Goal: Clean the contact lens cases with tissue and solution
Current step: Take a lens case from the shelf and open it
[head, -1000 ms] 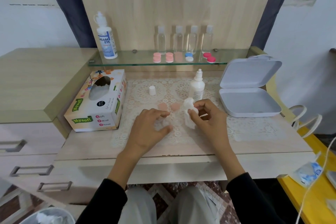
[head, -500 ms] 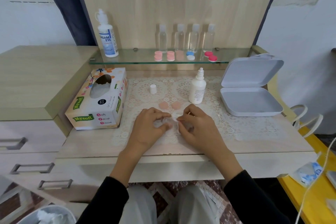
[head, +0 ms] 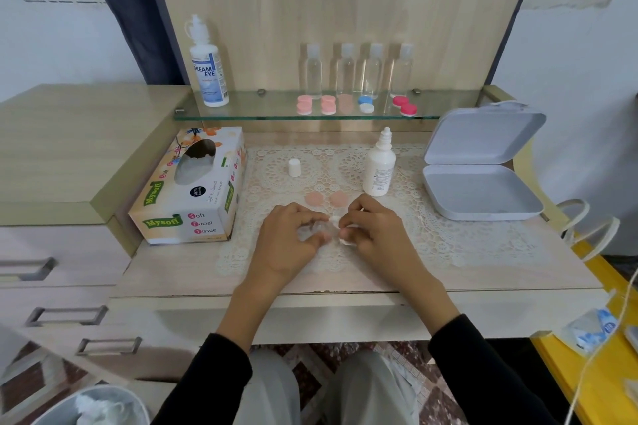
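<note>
Contact lens case, a clear plastic one [head: 319, 230], is held down on the white lace mat [head: 448, 238] at the front middle of the pale wooden desk [head: 379, 281]. It is gripped by the fingers of the left hand [head: 286, 241], which are closed around its left part, so only a small clear part is seen between the two hands. The right hand [head: 374, 235] is just beside it, closed on a small folded piece of white tissue [head: 345, 240], and the tissue is pressed against the right end of the case.

The wiping step is judged to be in hand. Whether the inside of a cup or its rim is being wiped cannot be told, because the fingers hide it.

Two round peach-coloured caps [head: 326, 198] are laid on the mat just behind the hands, apart from the case. The small white solution bottle [head: 379, 166] is standing open behind the right hand, and its white cap [head: 294, 167] is set well to the left.

For the next move, a gentle turning of the tissue inside the cup is probably needed, while the light case is kept steady by the left hand. After that the caps would have to be wiped and screwed on.
</note>
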A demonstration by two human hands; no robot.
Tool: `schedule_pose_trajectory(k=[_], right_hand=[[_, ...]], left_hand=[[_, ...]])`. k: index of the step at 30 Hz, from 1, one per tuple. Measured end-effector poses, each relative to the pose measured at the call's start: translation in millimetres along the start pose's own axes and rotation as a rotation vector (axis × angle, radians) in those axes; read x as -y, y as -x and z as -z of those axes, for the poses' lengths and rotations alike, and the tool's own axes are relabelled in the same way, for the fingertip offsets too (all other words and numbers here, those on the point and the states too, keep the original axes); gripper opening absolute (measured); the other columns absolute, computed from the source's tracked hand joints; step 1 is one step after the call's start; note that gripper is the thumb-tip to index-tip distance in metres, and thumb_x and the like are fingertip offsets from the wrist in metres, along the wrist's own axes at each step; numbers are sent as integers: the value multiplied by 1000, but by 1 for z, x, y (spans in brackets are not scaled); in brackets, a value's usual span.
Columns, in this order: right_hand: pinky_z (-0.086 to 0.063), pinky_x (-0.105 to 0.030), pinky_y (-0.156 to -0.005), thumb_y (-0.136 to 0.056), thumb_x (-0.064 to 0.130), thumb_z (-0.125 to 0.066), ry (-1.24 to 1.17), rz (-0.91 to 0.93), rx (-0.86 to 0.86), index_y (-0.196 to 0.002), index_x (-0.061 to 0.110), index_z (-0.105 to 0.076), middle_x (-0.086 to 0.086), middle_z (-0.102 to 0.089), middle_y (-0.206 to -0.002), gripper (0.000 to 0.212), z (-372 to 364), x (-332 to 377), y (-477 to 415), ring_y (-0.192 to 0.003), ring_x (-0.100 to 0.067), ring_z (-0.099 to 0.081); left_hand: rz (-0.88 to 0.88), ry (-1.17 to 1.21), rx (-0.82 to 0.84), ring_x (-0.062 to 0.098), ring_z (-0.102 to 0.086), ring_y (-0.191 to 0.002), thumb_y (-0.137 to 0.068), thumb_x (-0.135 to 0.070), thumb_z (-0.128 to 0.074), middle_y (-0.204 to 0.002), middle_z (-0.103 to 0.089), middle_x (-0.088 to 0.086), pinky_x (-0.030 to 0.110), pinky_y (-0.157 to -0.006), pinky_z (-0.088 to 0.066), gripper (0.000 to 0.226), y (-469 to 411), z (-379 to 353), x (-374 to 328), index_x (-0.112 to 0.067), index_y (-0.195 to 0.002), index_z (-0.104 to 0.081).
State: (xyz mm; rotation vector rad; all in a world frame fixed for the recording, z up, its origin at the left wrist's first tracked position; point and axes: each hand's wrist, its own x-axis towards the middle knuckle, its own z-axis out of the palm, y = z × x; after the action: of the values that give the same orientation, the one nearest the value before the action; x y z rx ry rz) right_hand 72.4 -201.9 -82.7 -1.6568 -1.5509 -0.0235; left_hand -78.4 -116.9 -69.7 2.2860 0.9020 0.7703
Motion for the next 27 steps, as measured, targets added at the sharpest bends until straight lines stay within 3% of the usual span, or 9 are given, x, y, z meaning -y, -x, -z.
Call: schedule_pose_trajectory(k=[4,6,9,12,18,24,27], right_hand=[[-43,-18,-68,-78,15,-60,-180,-99,27,-78,9,-69,11,-54,-82,11,4,2,-2,-77,-5,-53],[-38,-10,-68,-82,15,-61,-244,-156,-14,-78,13,-68,5,-57,-83,8,7,4,-2,-76,-3,-53],[-37,-9,-65,-84,9,-66,-207,-163,-53,-79,10,-69,3,-56,-82,7,6,6,-1,-74,-3,-52],[-35,-10,-61,-84,15,-68,-14,-76,-28,-81,7,-72,6,-51,-84,9,1,6,2,-69,-8,-51],[-44,-30,-56,-83,21,-66,111,-17,-3,-83,6,-70,3,-49,-90,16,0,10,3,-65,-19,-53],[-35,-9,-59,-79,4,-67,57,-7,-12,-76,4,-68,4,-51,-84,4,-2,4,-1,-65,-9,-49],[-35,-7,-64,-80,1,-67,12,-38,-1,-77,5,-67,4,-50,-85,5,-2,2,-1,-71,-7,-47]], left_hand=[[-3,-3,-9,12,-52,-96,-78,-27,-75,-95,-62,-6,14,-75,-31,26,-1,-1,2,-30,-103,-72],[-8,-2,-12,12,-52,-94,-77,-28,-76,-94,-62,-6,8,-74,-30,27,-1,-1,2,-29,-104,-72],[-18,0,-21,12,-53,-94,-76,-28,-77,-94,-63,-4,8,-75,-32,28,0,-2,4,-30,-104,-72],[-15,12,-29,12,-54,-95,-77,-29,-77,-95,-64,-5,18,-79,-38,28,-1,-2,5,-30,-104,-73],[-8,9,-27,11,-53,-96,-77,-28,-76,-97,-64,-5,8,-76,-33,26,-1,-3,4,-30,-103,-73],[-10,-9,-28,13,-53,-95,-76,-28,-77,-95,-63,-4,17,-78,-36,29,-1,-4,5,-30,-105,-72],[-11,-3,-34,13,-53,-95,-77,-27,-77,-95,-63,-4,13,-77,-34,29,-1,-4,5,-29,-105,-72]])
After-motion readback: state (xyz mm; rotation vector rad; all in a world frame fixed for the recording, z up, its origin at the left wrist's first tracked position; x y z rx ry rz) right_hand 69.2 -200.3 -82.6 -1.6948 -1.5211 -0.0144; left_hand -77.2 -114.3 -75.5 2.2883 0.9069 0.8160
